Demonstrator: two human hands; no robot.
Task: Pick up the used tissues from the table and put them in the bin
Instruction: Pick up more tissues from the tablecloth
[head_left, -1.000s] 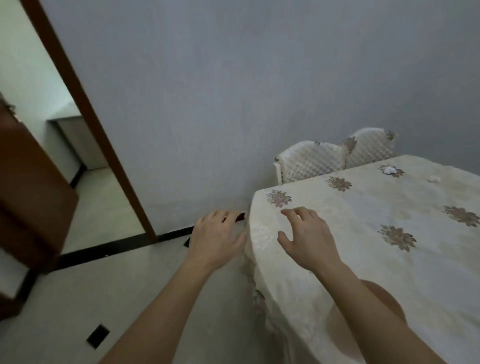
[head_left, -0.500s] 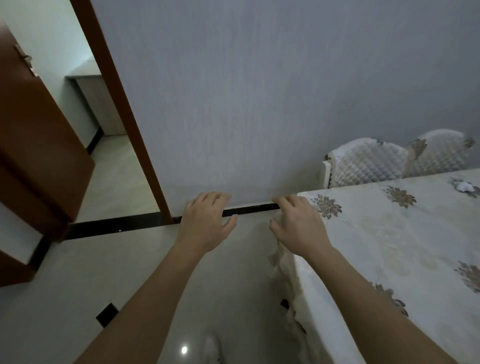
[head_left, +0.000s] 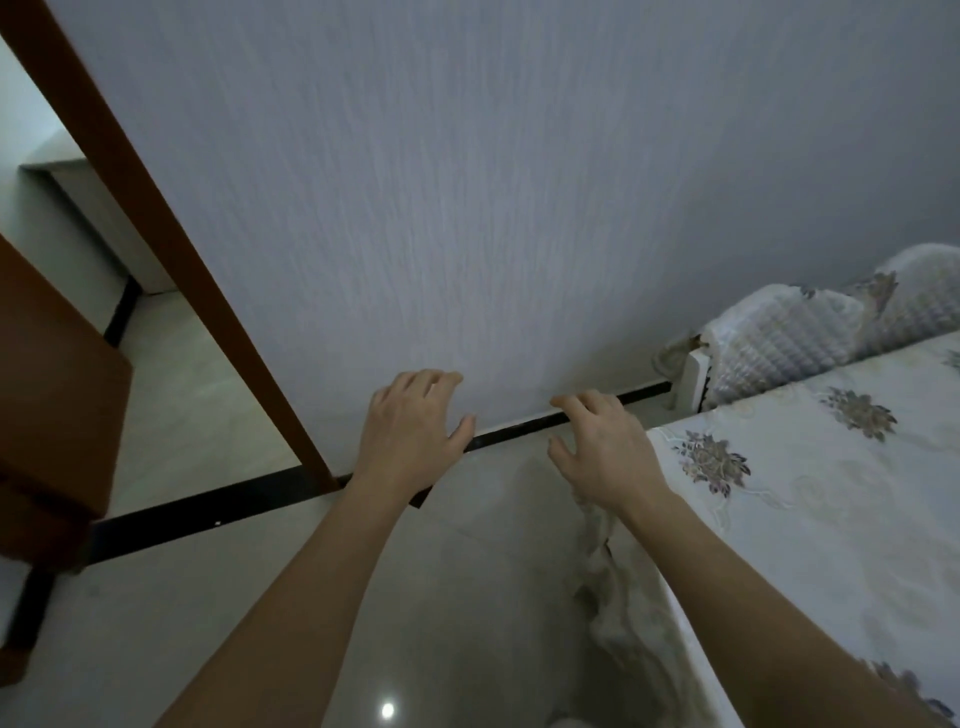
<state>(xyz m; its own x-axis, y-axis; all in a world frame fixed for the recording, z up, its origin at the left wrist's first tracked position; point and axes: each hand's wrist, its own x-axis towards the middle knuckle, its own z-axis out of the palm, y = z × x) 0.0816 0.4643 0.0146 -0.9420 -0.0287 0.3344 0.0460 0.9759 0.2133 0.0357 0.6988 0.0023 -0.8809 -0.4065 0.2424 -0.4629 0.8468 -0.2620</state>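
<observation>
Since the earlier frame, view and both hands have shifted left off the table (head_left: 831, 519), so the left hand (head_left: 408, 431) and right hand (head_left: 605, 452) now hover over the floor (head_left: 467, 597), fingers spread, holding nothing, with no tissues in view.

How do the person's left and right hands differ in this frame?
The left hand hangs over the bare floor, away from the table; the right hand hangs just beside the table's corner. The left hand's fingers point up toward the wall; the right hand's angle leftward. Both are palm-down, open and hold nothing; no tissue or bin is in view.
</observation>
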